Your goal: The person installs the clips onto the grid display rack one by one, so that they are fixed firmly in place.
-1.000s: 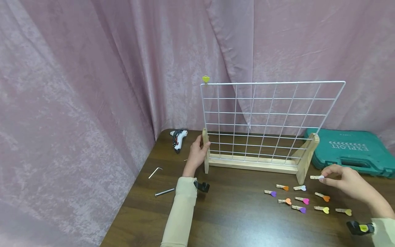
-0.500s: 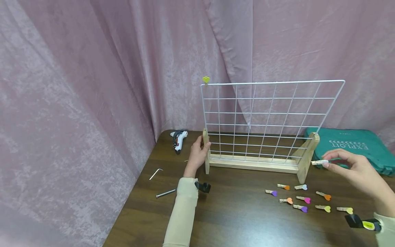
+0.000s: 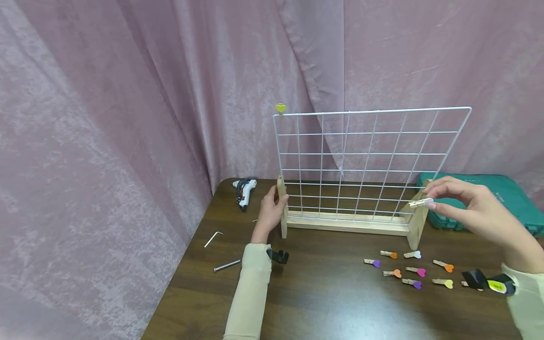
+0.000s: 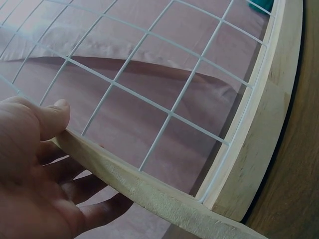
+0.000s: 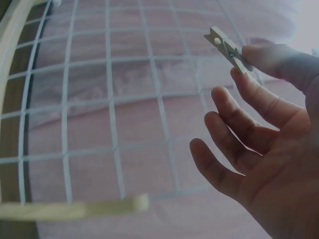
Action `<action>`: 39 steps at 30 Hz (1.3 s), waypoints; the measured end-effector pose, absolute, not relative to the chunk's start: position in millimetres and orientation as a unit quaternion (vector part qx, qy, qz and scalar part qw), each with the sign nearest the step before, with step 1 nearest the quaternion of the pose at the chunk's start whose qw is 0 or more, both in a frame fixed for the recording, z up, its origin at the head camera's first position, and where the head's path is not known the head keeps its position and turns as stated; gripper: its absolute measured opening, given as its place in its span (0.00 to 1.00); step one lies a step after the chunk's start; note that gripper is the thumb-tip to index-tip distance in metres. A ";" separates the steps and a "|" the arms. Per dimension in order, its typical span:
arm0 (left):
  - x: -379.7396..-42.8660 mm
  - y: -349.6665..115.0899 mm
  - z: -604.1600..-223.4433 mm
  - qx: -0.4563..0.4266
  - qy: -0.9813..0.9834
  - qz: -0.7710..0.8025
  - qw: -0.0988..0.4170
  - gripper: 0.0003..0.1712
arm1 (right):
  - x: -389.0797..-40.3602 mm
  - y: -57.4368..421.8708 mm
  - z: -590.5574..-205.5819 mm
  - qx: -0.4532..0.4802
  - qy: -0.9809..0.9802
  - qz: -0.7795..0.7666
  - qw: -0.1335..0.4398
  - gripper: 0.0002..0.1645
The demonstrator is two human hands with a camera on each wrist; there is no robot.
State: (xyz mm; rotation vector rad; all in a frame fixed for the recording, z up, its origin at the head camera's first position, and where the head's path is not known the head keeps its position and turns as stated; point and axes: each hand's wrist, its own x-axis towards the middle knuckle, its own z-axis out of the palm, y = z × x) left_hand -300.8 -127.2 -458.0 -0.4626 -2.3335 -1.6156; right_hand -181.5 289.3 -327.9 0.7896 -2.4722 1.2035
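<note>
A white wire grid point(image 3: 365, 153) stands upright in a pale wooden stand point(image 3: 348, 226). On its top left corner a clothespin with a yellow heart point(image 3: 280, 108) is clipped. My left hand point(image 3: 270, 211) grips the stand's left upright point(image 4: 134, 184), thumb on the near side and fingers behind. Between thumb and index finger my right hand point(image 3: 480, 208) pinches a wooden clothespin point(image 5: 227, 49) with a whitish heart, in the air before the stand's right upright point(image 3: 418, 224). Below, several heart clothespins lie on the table, among them a white one point(image 3: 413, 254) and a pink one point(image 3: 416, 271).
A green case point(image 3: 505, 193) lies behind the right hand. At the table's left are a white glue gun point(image 3: 244, 193), a hex key point(image 3: 212, 239) and a long bolt point(image 3: 227, 266). Pink curtains point(image 3: 238, 94) hang behind the brown table point(image 3: 323, 302).
My right hand has lifted the whitish-heart clothespin from near the table, up and leftward to the stand's right upright. The left hand keeps its grip on the left upright.
</note>
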 end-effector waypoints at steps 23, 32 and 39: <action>-299.9 -126.4 -457.2 -0.143 -0.817 -0.543 0.129 0.21 | -214.6 216.0 -223.2 0.421 -0.868 0.181 0.192 0.16; -297.5 -126.3 -454.9 -0.141 -0.819 -0.541 0.129 0.20 | -222.8 187.3 -185.4 0.407 -0.884 0.142 0.179 0.06; -294.0 -124.4 -453.8 -0.143 -0.812 -0.552 0.122 0.22 | -234.7 164.1 -164.6 0.422 -0.874 0.136 0.200 0.07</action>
